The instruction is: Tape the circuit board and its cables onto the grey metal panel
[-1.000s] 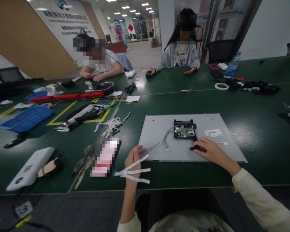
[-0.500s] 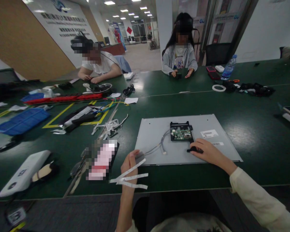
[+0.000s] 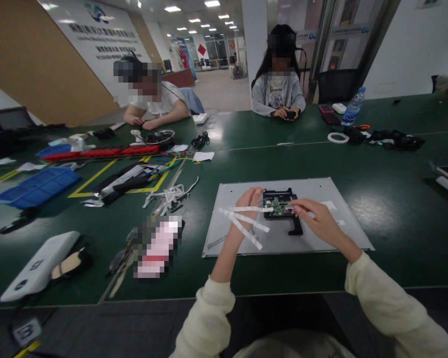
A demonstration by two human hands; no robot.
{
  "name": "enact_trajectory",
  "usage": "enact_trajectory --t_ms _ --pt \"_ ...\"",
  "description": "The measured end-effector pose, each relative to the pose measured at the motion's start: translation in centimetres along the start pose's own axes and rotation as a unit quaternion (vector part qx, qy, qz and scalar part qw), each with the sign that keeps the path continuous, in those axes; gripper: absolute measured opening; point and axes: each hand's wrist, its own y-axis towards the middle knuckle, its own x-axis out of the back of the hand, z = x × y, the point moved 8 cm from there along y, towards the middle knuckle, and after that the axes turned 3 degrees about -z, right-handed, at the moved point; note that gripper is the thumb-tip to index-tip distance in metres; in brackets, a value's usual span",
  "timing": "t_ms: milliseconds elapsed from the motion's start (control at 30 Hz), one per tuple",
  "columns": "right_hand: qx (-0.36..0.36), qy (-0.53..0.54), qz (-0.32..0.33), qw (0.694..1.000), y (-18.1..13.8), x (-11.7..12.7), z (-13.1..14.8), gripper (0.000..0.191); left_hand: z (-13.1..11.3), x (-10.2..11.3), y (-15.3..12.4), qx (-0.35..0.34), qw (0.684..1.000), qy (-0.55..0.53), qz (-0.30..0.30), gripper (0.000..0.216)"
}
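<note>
A grey flat panel [image 3: 321, 186] lies on the table before me. On it sits a black plastic frame [image 3: 294, 226] with a green circuit board [image 3: 279, 209] inside. My left hand [image 3: 249, 199] is closed at the frame's left edge, fingers together against it. White tape strips [image 3: 246, 221] cling to that wrist and reach over to the board. My right hand [image 3: 313, 215] pinches at the board's right side; anything between those fingertips is too small to make out. Part of a grey cable [image 3: 216, 242] shows at the panel's lower left, the rest hidden behind my left arm.
Left of the panel lie a phone [image 3: 159, 246], a heap of white strips [image 3: 169, 197], a white power bank [image 3: 41, 266] and a blue tray [image 3: 37, 185]. Two people sit across the table. A water bottle [image 3: 353, 108] and a tape roll [image 3: 338, 137] stand far right.
My left hand has moved up and right from the panel's lower left corner to the frame. My right hand has left the frame's lower arm and moved up to the board.
</note>
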Motion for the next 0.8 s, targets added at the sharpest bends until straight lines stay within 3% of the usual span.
enact_trajectory --t_ms 133,267,467,667,800 --pt "-0.072 0.144 -0.04 0.986 2.9 -0.5 -1.4 0.044 -0.6 -5.3 3.9 -0.073 0.994 0.014 0.085 0.037" --pt "-0.131 0.213 -0.058 0.966 3.9 -1.9 -4.1 0.043 1.4 -8.0 5.2 -0.08 0.991 0.006 0.105 0.042" --pt "-0.141 0.245 -0.007 0.959 3.4 -3.9 -4.8 0.039 4.6 -9.1 4.8 -0.069 0.991 -0.008 0.113 0.038" --pt "-0.177 0.27 -0.088 0.942 3.6 -2.3 -5.8 0.034 7.4 -9.6 5.5 -0.025 0.995 -0.018 0.09 0.029" --pt "-0.18 0.218 -0.123 0.951 3.5 -1.4 -7.4 0.029 7.6 -9.0 5.6 -0.024 0.998 -0.015 0.053 0.025"
